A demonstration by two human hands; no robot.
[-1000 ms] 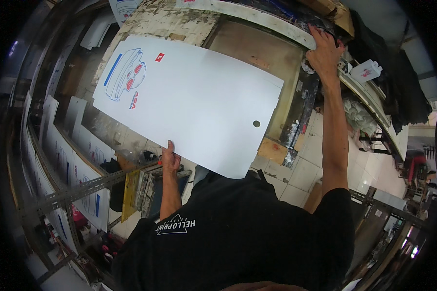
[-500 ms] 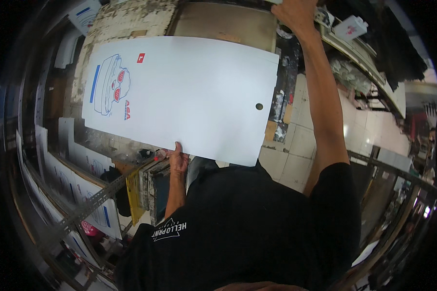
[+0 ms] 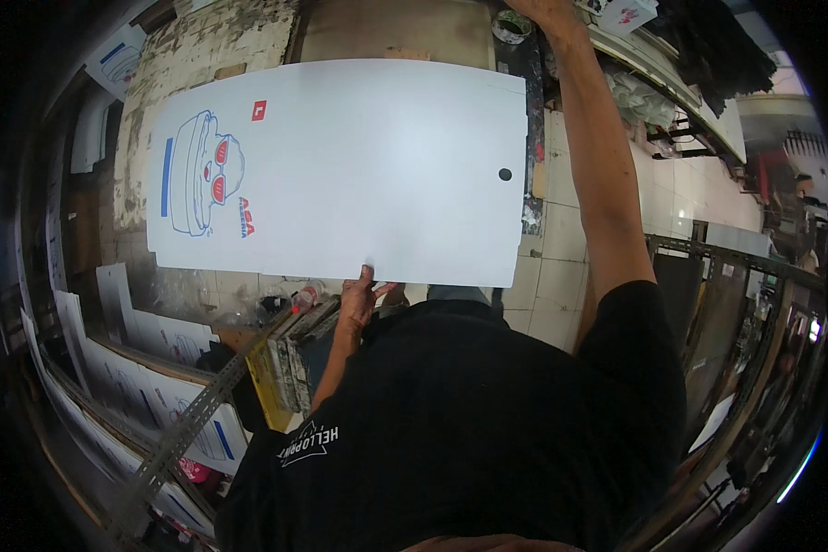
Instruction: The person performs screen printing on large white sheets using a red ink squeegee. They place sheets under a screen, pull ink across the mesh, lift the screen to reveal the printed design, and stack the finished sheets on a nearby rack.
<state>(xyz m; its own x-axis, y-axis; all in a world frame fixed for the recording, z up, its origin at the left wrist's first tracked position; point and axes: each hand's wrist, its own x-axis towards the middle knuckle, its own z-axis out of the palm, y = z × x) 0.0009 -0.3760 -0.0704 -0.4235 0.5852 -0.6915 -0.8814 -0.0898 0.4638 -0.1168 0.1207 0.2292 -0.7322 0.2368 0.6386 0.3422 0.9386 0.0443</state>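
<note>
A large white flat printed sheet (image 3: 377, 175) lies across the view in front of me. Near its left end it bears a blue line drawing with red sunglasses, a small red square and a dark blue bar. A round hole shows close to its right end. My left hand (image 3: 361, 296) grips the sheet's near edge, thumb on top and the other fingers partly underneath. Beyond the sheet's far right corner, my right hand (image 3: 547, 13) reaches up to the picture's top edge, which cuts off its fingers. Whatever it touches is out of sight.
Behind the sheet are a paint-stained board (image 3: 189, 55) and a framed screen (image 3: 391, 29). A small round tub (image 3: 511, 28) stands at the far right, near a white container (image 3: 627, 13). Similar printed sheets (image 3: 170, 405) stand in a metal rack at left.
The sheet has turned slightly, its right end coming up, and now lies more level in view. My left hand has moved right with its edge. My right hand has shifted up and slightly left.
</note>
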